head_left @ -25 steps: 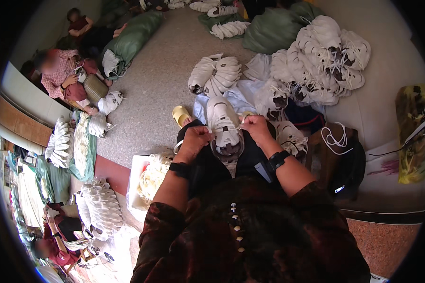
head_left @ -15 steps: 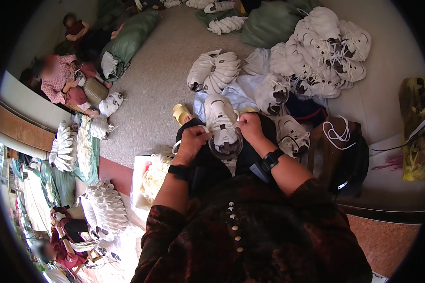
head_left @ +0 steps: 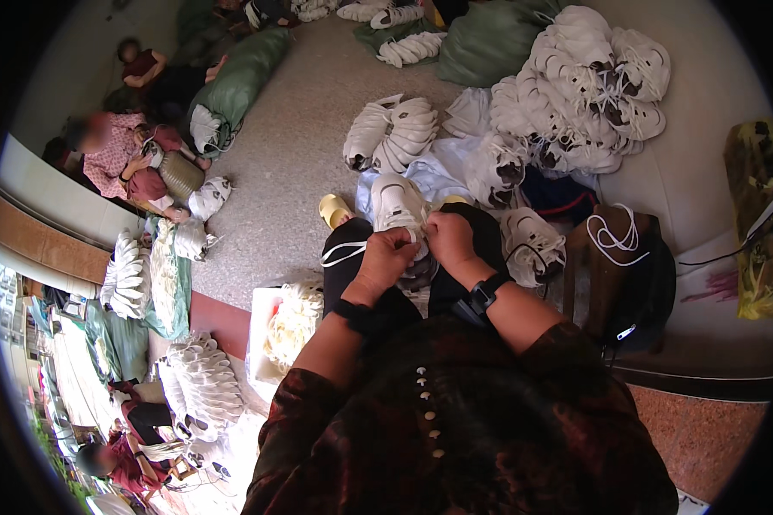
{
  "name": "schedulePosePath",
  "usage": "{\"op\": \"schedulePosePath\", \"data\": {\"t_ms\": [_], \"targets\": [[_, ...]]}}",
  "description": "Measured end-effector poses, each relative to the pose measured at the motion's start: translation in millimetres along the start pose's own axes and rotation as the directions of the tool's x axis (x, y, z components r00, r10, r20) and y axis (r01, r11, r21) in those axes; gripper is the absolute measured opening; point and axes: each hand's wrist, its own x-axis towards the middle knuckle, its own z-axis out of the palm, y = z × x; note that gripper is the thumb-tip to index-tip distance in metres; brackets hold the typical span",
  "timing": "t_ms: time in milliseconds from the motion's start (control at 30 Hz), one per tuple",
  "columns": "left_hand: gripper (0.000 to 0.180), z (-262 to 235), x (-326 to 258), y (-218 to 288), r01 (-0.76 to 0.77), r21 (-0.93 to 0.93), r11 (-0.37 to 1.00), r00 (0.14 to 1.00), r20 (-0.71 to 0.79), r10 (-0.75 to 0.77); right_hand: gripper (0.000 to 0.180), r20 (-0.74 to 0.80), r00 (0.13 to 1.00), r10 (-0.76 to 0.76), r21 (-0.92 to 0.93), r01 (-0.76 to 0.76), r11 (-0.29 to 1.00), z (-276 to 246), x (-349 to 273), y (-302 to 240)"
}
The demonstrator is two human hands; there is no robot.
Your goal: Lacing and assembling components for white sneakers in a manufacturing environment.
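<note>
A white sneaker [head_left: 397, 204] rests on my lap, toe pointing away. My left hand [head_left: 387, 257] and my right hand [head_left: 449, 239] are closed together over its near end, pinching a white lace. The heel of the shoe is hidden under my fingers. A loose white lace [head_left: 342, 252] lies over my left thigh. A dark watch [head_left: 483, 293] sits on my right wrist.
A big heap of white sneakers [head_left: 586, 90] lies at the upper right, a smaller pile [head_left: 392, 131] ahead. A dark stool with white laces [head_left: 614, 236] stands at my right. A box of laces [head_left: 290, 319] sits at my left. Another person [head_left: 120, 156] sits at the far left among stacked shoes.
My two hands have drawn closer together over the shoe's near end. The view has shifted slightly; the shoe stays on my lap.
</note>
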Motion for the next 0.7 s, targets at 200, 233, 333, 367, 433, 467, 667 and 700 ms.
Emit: {"op": "schedulePosePath", "data": {"t_ms": [200, 233, 333, 367, 433, 467, 667, 700], "targets": [[0.012, 7.7, 17.1, -21.9, -0.099, 0.476, 0.874, 0.978, -0.114, 0.173, 0.008, 0.062, 0.989, -0.131, -0.167, 0.14, 0.976, -13.3, -13.1, -14.8], [0.011, 10.5, 16.7, -21.7, -0.137, 0.529, 0.837, 0.963, -0.125, 0.237, 0.009, 0.104, 0.983, -0.149, -0.172, 0.165, 0.971, -12.0, -14.8, -14.3], [0.012, 15.9, 15.2, -18.3, -0.155, 0.587, 0.795, 0.95, -0.133, 0.283, 0.009, 0.137, 0.967, -0.216, -0.19, 0.239, 0.952, -9.2, -16.7, -11.6], [0.013, 16.8, 14.9, -16.2, -0.139, 0.59, 0.795, 0.954, -0.134, 0.267, 0.008, 0.128, 0.956, -0.265, -0.209, 0.287, 0.935, -8.1, -16.7, -10.4], [0.014, 17.3, 15.2, -17.8, -0.17, 0.613, 0.771, 0.943, -0.126, 0.308, 0.007, 0.095, 0.977, -0.19, -0.186, 0.205, 0.961, -4.4, -15.6, -9.0], [0.014, 17.5, 15.1, -19.5, -0.2, 0.634, 0.747, 0.93, -0.118, 0.349, 0.007, 0.064, 0.991, -0.113, -0.164, 0.122, 0.979, -2.5, -15.4, -8.4], [0.01, 29.3, 30.9, -27.7, -0.192, 0.817, 0.544, 0.913, -0.054, 0.403, 0.009, -0.039, 0.997, -0.064, -0.097, 0.06, 0.993, 3.3, -12.8, -6.2], [0.01, 29.1, 32.0, -28.6, -0.189, 0.815, 0.547, 0.912, -0.061, 0.406, 0.009, -0.035, 0.997, -0.071, -0.101, 0.067, 0.993, 4.9, -12.2, -5.7]]}}
